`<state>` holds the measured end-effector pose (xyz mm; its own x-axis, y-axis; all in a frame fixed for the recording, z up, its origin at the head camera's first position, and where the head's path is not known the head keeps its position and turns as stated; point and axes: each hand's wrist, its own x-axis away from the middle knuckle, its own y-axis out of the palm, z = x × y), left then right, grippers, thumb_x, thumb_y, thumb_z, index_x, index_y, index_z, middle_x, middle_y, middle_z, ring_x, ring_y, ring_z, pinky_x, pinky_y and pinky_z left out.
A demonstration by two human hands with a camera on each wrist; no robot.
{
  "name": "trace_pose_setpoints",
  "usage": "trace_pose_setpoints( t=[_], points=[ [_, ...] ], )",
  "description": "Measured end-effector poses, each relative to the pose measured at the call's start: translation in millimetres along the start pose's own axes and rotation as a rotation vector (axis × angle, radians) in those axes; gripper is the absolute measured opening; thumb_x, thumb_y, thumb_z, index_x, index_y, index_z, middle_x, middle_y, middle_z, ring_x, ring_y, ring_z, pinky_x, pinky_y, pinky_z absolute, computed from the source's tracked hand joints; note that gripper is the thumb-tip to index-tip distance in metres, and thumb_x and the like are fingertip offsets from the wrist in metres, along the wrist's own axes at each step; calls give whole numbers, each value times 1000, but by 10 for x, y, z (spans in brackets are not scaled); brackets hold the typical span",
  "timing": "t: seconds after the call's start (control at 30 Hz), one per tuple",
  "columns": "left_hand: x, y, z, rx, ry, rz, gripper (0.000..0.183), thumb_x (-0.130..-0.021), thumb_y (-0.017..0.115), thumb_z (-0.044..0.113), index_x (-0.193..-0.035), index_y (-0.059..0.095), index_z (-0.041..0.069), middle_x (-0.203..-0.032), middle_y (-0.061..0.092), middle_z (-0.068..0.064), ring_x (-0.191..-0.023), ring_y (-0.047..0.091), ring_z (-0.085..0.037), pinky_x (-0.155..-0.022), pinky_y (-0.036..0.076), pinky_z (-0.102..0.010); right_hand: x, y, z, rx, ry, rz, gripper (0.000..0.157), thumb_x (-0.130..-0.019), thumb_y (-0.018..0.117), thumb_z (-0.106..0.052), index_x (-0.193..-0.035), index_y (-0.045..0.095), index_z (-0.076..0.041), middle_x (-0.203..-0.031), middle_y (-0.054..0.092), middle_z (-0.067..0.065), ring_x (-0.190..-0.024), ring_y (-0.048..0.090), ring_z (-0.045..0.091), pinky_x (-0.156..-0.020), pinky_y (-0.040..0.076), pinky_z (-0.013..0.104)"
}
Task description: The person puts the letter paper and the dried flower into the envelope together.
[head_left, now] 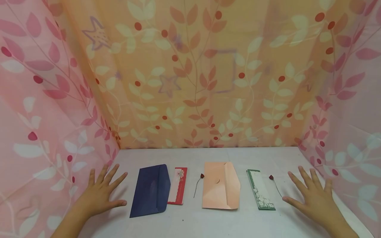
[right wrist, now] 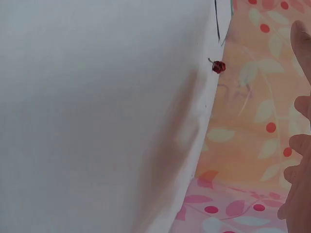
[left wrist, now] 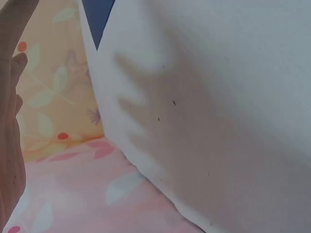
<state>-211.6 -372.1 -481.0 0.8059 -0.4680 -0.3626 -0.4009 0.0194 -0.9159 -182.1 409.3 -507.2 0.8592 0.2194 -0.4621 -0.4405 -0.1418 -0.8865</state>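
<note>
My left hand [head_left: 99, 195], fingers spread and holding nothing, is over the table's left side, its thumb pointing toward a navy envelope [head_left: 146, 191]. A red-and-white card [head_left: 178, 186] lies partly under that envelope's flap side. In the middle, a small dried red rose [head_left: 202, 176] with a thin stem lies beside a peach envelope [head_left: 215, 185]. Farther right lie a green-and-white floral card [head_left: 261, 190] and a second red rose [head_left: 271, 177]. Spread wide, my right hand [head_left: 315, 198] has its thumb tip by that rose's stem end. The left wrist view shows the navy envelope's corner [left wrist: 98, 24].
A white cloth [head_left: 184, 228] covers the table. An orange leaf-print curtain [head_left: 190, 99] hangs along the back edge, with pink leaf-print curtains on the left [head_left: 44, 115] and right [head_left: 354, 115]. Small dark specks dot the cloth.
</note>
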Motion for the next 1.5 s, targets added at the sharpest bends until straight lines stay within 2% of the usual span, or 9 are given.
trace_pose_setpoints(
  t=[0.23, 0.57, 0.73, 1.0, 1.27, 1.4, 1.5],
  points=[
    [-74, 30, 63, 53, -3, -22, 99, -78, 65, 81, -160, 32, 35, -173, 6, -7, -158, -12, -40, -114, -20, -71, -35, 40, -98, -24, 6, 8, 106, -77, 78, -66, -162, 27, -31, -171, 13, 17, -157, -16, 36, -106, -30, 70],
    [-141, 38, 138, 112, -25, -16, 96, -79, 68, 76, -158, 38, 31, -171, 16, -12, -158, -6, -41, -114, -19, -71, -108, 70, -310, -82, 19, 16, 98, -81, 78, -61, -161, 31, -28, -168, 23, 19, -158, -7, 39, -110, -24, 72],
    [-175, 53, 175, 114, -32, -30, 96, -79, 68, 76, -158, 37, 31, -171, 17, -13, -158, -7, -40, -115, -19, -71, -161, 115, -411, -92, 15, 24, 97, -82, 77, -61, -161, 31, -28, -167, 26, 20, -158, -5, 40, -111, -23, 72],
    [-240, 116, 231, 143, -47, -75, 96, -82, 65, 77, -159, 35, 29, -173, 10, -11, -158, -13, -39, -114, -22, -68, -289, 148, -638, -117, 4, 33, 93, -84, 75, -62, -159, 36, -23, -166, 28, 19, -158, 0, 42, -113, -19, 72],
    [-315, 127, 315, 191, -43, -51, 96, -80, 68, 74, -158, 38, 26, -172, 12, -11, -158, -9, -41, -114, -21, -70, -409, 224, -828, -152, -21, 55, 94, -83, 77, -59, -160, 35, -27, -165, 31, 20, -157, 8, 44, -114, -15, 74],
    [-339, 138, 356, 226, -42, -28, 95, -80, 71, 71, -157, 40, 24, -170, 18, -14, -158, -6, -42, -115, -19, -71, -439, 232, -897, -166, -25, 58, 92, -83, 76, -60, -159, 36, -27, -166, 30, 17, -157, 9, 43, -115, -13, 74],
    [-341, 176, 369, 250, -49, -26, 95, -80, 72, 70, -158, 39, 24, -171, 16, -14, -158, -7, -43, -115, -20, -70, -462, 235, -955, -170, -28, 49, 91, -84, 75, -62, -159, 37, -27, -167, 29, 16, -157, 10, 43, -115, -12, 74]
  ],
)
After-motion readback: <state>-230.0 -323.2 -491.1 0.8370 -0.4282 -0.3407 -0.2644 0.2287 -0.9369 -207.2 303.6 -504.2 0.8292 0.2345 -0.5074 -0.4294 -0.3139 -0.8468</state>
